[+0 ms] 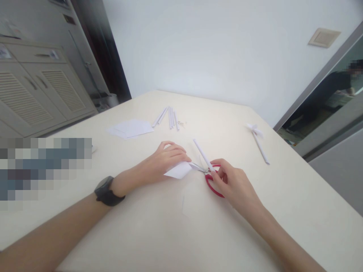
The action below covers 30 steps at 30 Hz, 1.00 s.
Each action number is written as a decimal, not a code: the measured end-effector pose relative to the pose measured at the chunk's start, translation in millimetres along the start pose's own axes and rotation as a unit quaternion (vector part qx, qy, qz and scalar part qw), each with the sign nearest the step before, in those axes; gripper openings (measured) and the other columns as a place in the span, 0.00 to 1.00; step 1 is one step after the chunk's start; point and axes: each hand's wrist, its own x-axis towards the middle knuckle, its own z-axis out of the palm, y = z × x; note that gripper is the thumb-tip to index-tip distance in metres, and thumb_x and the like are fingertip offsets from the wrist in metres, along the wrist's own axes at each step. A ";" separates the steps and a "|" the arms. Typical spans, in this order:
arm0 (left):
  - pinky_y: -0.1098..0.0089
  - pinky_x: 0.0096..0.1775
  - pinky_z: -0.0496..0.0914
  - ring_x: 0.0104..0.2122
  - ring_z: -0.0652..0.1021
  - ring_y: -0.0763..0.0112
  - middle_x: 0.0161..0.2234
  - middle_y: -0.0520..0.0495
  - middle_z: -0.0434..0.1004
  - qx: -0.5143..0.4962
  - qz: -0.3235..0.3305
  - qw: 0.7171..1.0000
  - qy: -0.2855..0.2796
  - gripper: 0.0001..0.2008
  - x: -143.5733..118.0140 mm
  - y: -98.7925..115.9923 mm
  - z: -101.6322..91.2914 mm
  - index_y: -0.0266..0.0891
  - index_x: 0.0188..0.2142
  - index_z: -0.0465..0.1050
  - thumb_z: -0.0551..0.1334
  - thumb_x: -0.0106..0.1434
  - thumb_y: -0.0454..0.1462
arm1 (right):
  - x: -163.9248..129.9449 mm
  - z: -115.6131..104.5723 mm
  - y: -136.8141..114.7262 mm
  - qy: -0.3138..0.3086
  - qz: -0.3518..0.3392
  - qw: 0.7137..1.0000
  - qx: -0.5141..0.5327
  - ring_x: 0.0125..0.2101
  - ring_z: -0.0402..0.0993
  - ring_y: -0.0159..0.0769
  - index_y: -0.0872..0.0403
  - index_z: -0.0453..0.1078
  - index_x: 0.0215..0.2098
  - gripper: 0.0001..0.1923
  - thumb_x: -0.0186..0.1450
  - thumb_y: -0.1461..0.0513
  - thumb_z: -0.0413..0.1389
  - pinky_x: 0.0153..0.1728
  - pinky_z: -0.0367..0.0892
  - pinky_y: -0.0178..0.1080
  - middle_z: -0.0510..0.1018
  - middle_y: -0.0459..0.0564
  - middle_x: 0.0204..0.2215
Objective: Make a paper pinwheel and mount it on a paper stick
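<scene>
My left hand [168,158] lies low over the table, fingers stretched out across a folded piece of white paper [179,170]. Its fingertips reach the blade tips of the scissors. Between the thumb and fingers of my right hand [234,181] is the lower end of a rolled white paper stick [202,151], which points up and away to the left. Directly beneath that hand are scissors with red handles [211,186], their blades toward my left hand. Part of the handles is hidden by my right fingers.
Flat white paper sheets [133,128] lie at the back left, beside several rolled paper sticks [171,118] and small pale bits [180,123]. A paper pinwheel on a stick [259,145] lies to the right. A wall [193,49] stands behind the table [147,234]. A person [326,90] shows at far right.
</scene>
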 end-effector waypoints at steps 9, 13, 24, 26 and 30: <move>0.60 0.49 0.60 0.45 0.71 0.55 0.42 0.44 0.75 -0.155 -0.120 0.969 0.152 0.10 4.1 13.6 -1.3 0.43 0.38 0.76 0.62 0.56 0.40 | 0.2 9.1 1.7 -0.013 -0.020 0.997 -0.069 0.26 0.71 0.37 0.49 0.62 0.47 0.13 0.65 0.60 0.46 0.24 0.57 0.34 0.74 0.45 0.23; 0.61 0.47 0.63 0.42 0.74 0.56 0.38 0.46 0.77 -0.267 -0.203 0.925 0.178 0.08 4.8 26.9 1.9 0.41 0.33 0.77 0.62 0.57 0.41 | -2.1 9.0 -4.2 -0.004 -0.061 0.997 -0.052 0.25 0.68 0.35 0.50 0.63 0.44 0.10 0.65 0.61 0.47 0.25 0.58 0.35 0.73 0.44 0.24; 0.61 0.45 0.66 0.41 0.74 0.60 0.37 0.47 0.73 -0.336 -0.207 0.912 0.111 0.08 6.3 60.8 18.5 0.41 0.33 0.75 0.60 0.60 0.41 | -18.3 11.5 -20.1 0.164 -0.240 0.957 0.022 0.30 0.64 0.34 0.53 0.63 0.40 0.05 0.65 0.64 0.51 0.32 0.60 0.37 0.70 0.48 0.30; 0.61 0.44 0.66 0.41 0.74 0.60 0.37 0.48 0.73 -0.329 -0.215 0.913 0.113 0.08 5.9 61.4 19.7 0.41 0.32 0.75 0.60 0.59 0.42 | -16.4 12.4 -18.6 0.161 -0.225 0.961 0.025 0.30 0.63 0.33 0.53 0.64 0.38 0.03 0.65 0.65 0.50 0.31 0.60 0.37 0.70 0.48 0.30; 0.63 0.43 0.66 0.39 0.74 0.63 0.37 0.48 0.73 -0.324 -0.231 0.912 0.105 0.10 5.8 64.2 19.4 0.40 0.32 0.75 0.59 0.60 0.43 | -12.3 13.5 -14.4 0.166 -0.227 0.959 0.030 0.29 0.63 0.32 0.53 0.65 0.33 0.03 0.65 0.66 0.51 0.31 0.59 0.36 0.70 0.47 0.28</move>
